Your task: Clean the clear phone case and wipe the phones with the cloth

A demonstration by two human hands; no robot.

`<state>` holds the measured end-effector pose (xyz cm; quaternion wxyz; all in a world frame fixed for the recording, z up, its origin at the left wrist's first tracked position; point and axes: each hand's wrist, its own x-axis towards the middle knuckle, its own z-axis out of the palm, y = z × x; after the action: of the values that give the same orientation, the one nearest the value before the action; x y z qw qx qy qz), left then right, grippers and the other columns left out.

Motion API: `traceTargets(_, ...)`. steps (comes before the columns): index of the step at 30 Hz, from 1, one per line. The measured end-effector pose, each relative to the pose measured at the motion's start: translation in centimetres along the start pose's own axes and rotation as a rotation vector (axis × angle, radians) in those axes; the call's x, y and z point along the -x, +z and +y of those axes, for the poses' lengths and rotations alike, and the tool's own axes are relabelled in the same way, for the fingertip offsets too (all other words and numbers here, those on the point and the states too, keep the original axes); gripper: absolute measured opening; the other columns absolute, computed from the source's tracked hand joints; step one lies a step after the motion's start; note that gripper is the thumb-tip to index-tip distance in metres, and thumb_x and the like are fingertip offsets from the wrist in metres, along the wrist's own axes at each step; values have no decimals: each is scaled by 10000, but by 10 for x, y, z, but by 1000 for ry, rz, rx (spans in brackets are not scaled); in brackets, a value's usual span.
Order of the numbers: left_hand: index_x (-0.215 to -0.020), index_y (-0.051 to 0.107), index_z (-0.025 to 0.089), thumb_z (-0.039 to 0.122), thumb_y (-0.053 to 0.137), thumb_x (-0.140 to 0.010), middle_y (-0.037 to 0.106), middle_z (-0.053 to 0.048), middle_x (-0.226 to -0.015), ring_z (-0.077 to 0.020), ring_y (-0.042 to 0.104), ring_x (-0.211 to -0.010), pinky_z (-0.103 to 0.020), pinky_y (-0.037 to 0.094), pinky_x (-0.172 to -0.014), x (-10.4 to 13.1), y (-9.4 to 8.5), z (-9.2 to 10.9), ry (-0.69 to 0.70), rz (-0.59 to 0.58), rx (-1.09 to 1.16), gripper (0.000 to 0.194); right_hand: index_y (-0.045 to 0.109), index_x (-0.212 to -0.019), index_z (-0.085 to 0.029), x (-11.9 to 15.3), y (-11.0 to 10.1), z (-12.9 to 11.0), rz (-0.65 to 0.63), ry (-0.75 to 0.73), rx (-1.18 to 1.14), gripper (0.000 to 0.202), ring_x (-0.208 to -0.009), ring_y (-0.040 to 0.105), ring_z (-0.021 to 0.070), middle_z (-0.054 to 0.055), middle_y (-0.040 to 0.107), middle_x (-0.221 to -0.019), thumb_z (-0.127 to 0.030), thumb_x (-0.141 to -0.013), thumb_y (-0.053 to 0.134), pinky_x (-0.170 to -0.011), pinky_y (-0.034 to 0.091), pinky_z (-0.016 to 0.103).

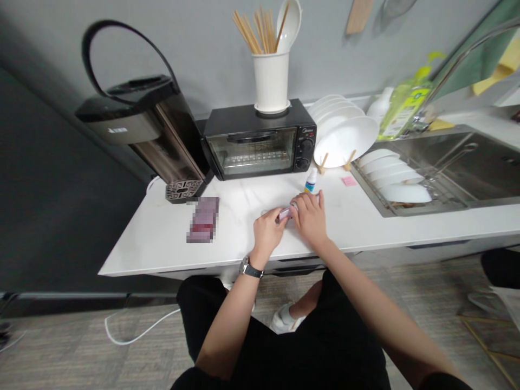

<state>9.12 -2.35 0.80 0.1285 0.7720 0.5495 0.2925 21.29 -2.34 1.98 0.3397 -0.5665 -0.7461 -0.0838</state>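
My left hand [268, 233], with a dark-strapped watch at the wrist, is closed on the near-left end of a thin pinkish slab-shaped object [285, 213]. My right hand [311, 216] grips the same object from above and to the right, and its fingers cover most of it. I cannot make out exactly what kind of thing it is. Just beyond my right fingers stands a small bottle [311, 180] with a white top and a blue and yellow label. To the left, a flat purple item [204, 219], blurred into pixels, lies on the white countertop [158, 244].
A black toaster oven [260, 142] carries a white chopstick holder [271, 81]. A tall drink dispenser [162, 135] stands at left. White plates [345, 142] stand in a rack at right, beside a pink note [349, 181]. Bowls [394, 176] rest in the sink [467, 179] near a green soap bottle [406, 105].
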Motion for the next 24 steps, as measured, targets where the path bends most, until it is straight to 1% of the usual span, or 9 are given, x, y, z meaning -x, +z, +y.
traceTargets(3, -830, 470, 218, 203, 392, -702, 543, -21, -781, -144, 478, -705, -245, 337, -624, 2, 2, -4, 8, -4, -10, 151, 362, -1025, -194, 10, -3, -18, -80, -81, -30, 321, -1032, 273, 203, 59, 411, -1061, -338, -741, 318, -877, 154, 407)
traceTargets(6, -827, 466, 222, 203, 397, -695, 539, -14, -764, -143, 477, -690, -242, 335, -610, 3, 3, -5, 6, -2, -15, 150, 262, -1119, -182, 11, -9, -14, -157, -122, -24, 436, -1080, 204, 194, 54, 333, -1147, -363, -729, 335, -902, 103, 407)
traceTargets(9, -837, 467, 235, 273, 386, -708, 537, -9, -780, -142, 478, -699, -240, 336, -601, 2, 4, -4, 1, 7, -13, 158, 205, -1154, -164, 8, -16, 3, -122, 6, 60, 456, -1105, 149, 207, 77, 302, -1168, -344, -745, 298, -890, 50, 455)
traceTargets(11, -835, 471, 238, 296, 383, -708, 538, -7, -788, -143, 478, -704, -241, 337, -599, 1, 5, -4, 1, 9, -8, 164, 184, -1164, -151, 8, -19, 4, -103, 69, 102, 464, -1115, 113, 219, 88, 278, -1182, -340, -751, 278, -878, 44, 480)
traceTargets(13, -840, 472, 232, 253, 391, -702, 538, -10, -787, -145, 479, -708, -243, 340, -605, 1, 5, -6, 3, 5, -4, 161, 172, -1171, -145, 11, -20, -6, -151, 22, 97, 485, -1123, 81, 211, 74, 239, -1206, -352, -746, 282, -890, 55, 462)
traceTargets(17, -860, 473, 207, 142, 396, -668, 541, -24, -774, -149, 483, -704, -249, 346, -607, 0, 6, -10, 2, -11, 1, 216, 159, -1179, -159, 17, -22, -25, -289, -156, 54, 529, -1130, 57, 170, 15, 166, -1237, -397, -729, 303, -924, 67, 391)
traceTargets(19, -867, 474, 214, 168, 398, -677, 540, -21, -783, -150, 481, -715, -253, 349, -616, 0, 5, -9, 5, -13, 7, 210, 160, -1179, -159, 15, -24, -18, -271, -105, 80, 505, -1129, 63, 170, 26, 179, -1233, -377, -741, 285, -920, 54, 404)
traceTargets(22, -848, 485, 231, 259, 392, -700, 540, -17, -794, -155, 476, -730, -260, 354, -625, 0, 4, -5, 10, -8, 20, 177, 182, -1172, -147, 9, -27, -3, -177, 81, 150, 445, -1128, 64, 192, 62, 210, -1221, -318, -765, 243, -899, 37, 452)
traceTargets(24, -841, 491, 231, 268, 387, -704, 540, -23, -807, -158, 475, -737, -264, 358, -628, 0, 3, -3, 11, -6, 26, 176, 194, -1168, -148, 9, -27, -3, -162, 112, 159, 441, -1129, 55, 199, 62, 209, -1221, -319, -764, 243, -896, 50, 457)
